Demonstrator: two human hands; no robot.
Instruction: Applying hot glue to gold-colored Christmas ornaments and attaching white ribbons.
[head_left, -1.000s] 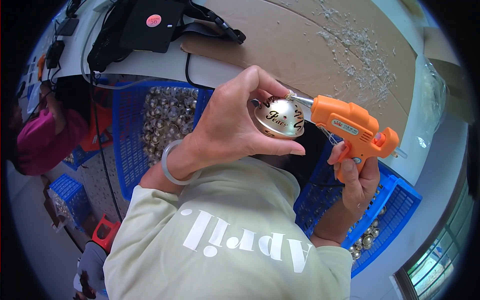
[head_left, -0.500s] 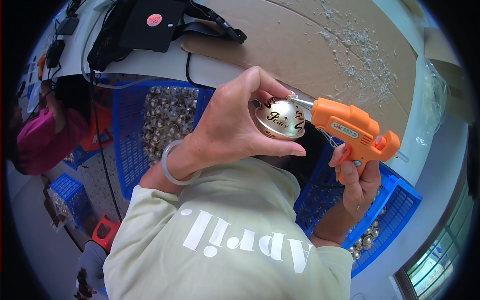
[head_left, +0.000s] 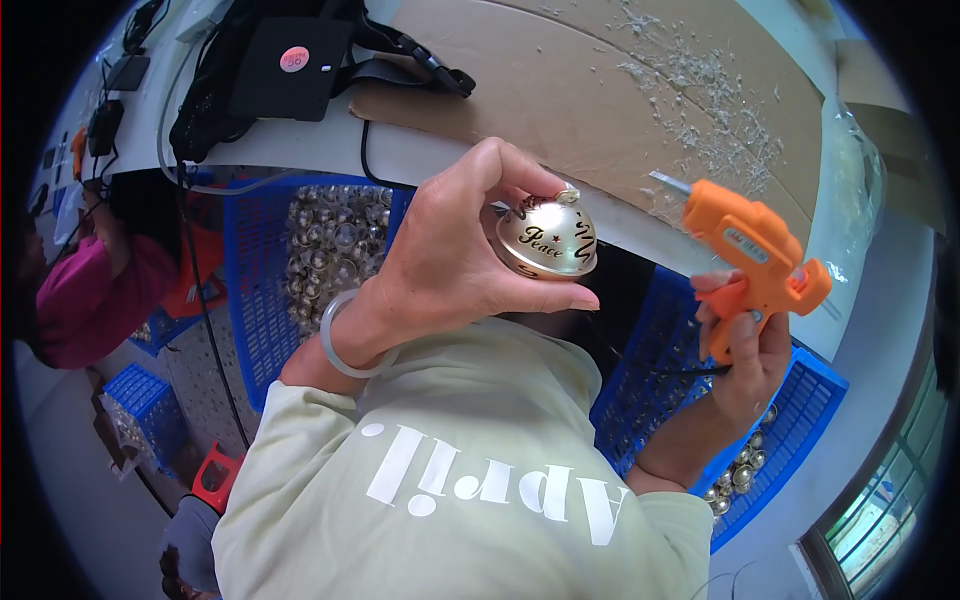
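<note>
My left hand [head_left: 440, 245] pinches a shiny gold bell ornament [head_left: 547, 238] between fingers on top and thumb below. Dark lettering and cut-out marks run round its side, and a small loop [head_left: 568, 195] sits on its crown by my fingertip. My right hand [head_left: 750, 360] grips an orange glue gun [head_left: 755, 255] by its handle. The gun's metal nozzle [head_left: 670, 182] points up and left, apart from the bell. A clear glue stick pokes out of its rear end, partly blurred.
Blue baskets with many gold bells stand on my left [head_left: 250, 300] and right [head_left: 800, 430]. Ahead, brown cardboard [head_left: 560, 90] on the white table bears glue scraps [head_left: 720, 115]. A black device with straps [head_left: 285, 70] lies at the far left. A person in pink [head_left: 95, 290] sits at left.
The glue gun has drawn away from the bell's loop, moving to the right, and its nozzle now points further upward. My left hand still holds the bell, shifted slightly left in view.
</note>
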